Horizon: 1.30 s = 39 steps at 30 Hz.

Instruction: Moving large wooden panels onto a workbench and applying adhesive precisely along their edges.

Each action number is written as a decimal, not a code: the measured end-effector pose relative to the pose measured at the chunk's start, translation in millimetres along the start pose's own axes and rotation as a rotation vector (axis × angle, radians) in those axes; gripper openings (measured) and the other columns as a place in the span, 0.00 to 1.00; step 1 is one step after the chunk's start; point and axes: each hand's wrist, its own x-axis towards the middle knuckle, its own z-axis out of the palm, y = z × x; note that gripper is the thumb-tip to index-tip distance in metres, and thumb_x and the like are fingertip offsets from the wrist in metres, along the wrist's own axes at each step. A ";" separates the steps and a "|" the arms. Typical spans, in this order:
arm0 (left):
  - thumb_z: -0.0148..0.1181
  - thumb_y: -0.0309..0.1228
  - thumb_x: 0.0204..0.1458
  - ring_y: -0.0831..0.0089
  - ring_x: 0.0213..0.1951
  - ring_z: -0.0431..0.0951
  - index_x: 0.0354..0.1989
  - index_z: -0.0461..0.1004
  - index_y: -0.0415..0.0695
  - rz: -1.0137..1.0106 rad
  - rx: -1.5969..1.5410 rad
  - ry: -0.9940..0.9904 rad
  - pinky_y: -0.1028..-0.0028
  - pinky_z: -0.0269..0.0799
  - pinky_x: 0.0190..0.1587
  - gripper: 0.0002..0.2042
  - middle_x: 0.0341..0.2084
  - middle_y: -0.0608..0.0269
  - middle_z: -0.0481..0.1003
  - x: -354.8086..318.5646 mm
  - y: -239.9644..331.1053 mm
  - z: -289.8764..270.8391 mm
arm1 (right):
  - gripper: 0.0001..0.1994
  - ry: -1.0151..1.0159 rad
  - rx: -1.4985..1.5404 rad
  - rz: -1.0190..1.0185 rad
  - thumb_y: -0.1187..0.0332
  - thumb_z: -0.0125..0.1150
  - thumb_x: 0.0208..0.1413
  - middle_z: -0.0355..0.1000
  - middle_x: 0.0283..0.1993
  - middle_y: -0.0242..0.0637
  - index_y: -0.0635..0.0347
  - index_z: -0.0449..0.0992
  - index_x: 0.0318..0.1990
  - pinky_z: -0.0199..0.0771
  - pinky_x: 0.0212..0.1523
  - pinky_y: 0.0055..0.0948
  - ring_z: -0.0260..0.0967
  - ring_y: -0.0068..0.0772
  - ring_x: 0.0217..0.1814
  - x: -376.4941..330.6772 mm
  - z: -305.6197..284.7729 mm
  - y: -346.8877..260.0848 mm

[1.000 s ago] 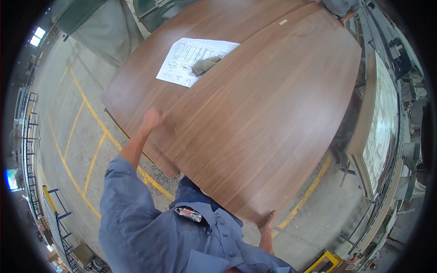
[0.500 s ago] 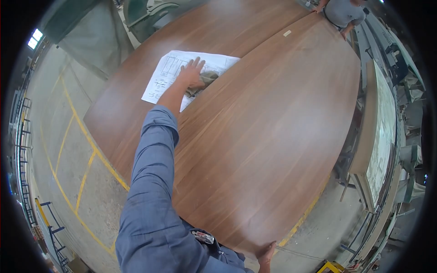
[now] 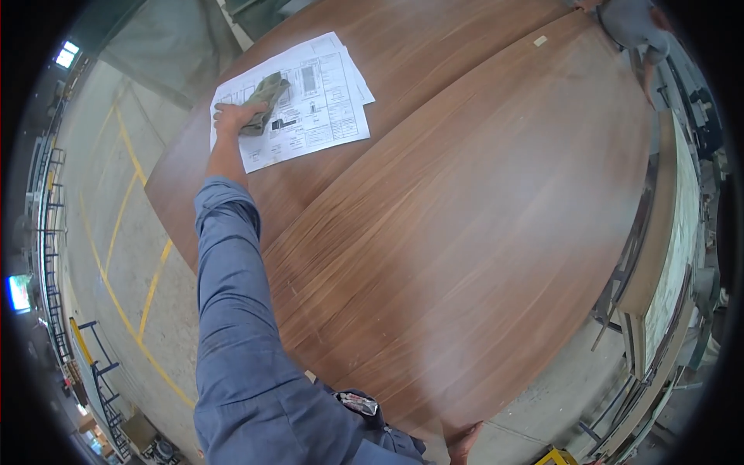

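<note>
The left hand lies at full reach on a crumpled olive-green rag, fingers curled over the rag's near end in a narrow grip; whether the rag is lifted or merely pressed down cannot be told. The rag rests on a loose stack of printed paper sheets, which lies flat near the far left part of the desk, a large rounded wooden top with brown veneer. The sheets' left corner comes close to the desk's left edge, and the hand sits just inside that edge. The blue sleeve crosses the rim of the desk on its way from the lower edge of the view.

The right hand holds the near edge of the desk at the bottom, only fingertips visible, so its grip cannot be judged beyond contact with the rim.

A seam curves across the top from far right toward near left, splitting it into 2 panels. Right of the sheets the veneer is bare.

Left of the desk lies concrete floor with yellow painted lines. On the right, upright boards stand close to the desk's edge, leaving a narrow gap. Another person stands at the far right corner.
</note>
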 end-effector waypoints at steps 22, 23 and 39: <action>0.72 0.35 0.31 0.60 0.42 0.76 0.45 0.70 0.28 -0.433 -0.815 0.278 0.68 0.72 0.42 0.31 0.40 0.46 0.74 -54.7 -312.2 -47.5 | 0.38 0.077 -0.295 -0.053 0.38 0.35 0.57 0.47 0.68 0.36 0.56 0.47 0.67 0.41 0.67 0.36 0.42 0.37 0.69 -30.5 21.7 17.6; 0.72 0.31 0.32 0.60 0.39 0.77 0.43 0.71 0.27 -0.457 -0.908 0.277 0.67 0.73 0.39 0.28 0.39 0.47 0.74 -60.0 -316.6 -53.5 | 0.38 0.094 -0.308 -0.107 0.38 0.35 0.57 0.46 0.68 0.36 0.57 0.47 0.67 0.39 0.67 0.36 0.41 0.36 0.70 -34.0 24.0 16.1; 0.62 0.25 0.42 0.57 0.38 0.76 0.47 0.65 0.22 -0.703 -1.493 0.655 0.61 0.76 0.37 0.24 0.43 0.48 0.72 -186.1 -536.7 -147.7 | 0.38 -0.022 -0.522 -0.129 0.38 0.31 0.57 0.42 0.70 0.41 0.54 0.43 0.68 0.41 0.66 0.42 0.40 0.43 0.70 -54.4 99.5 34.3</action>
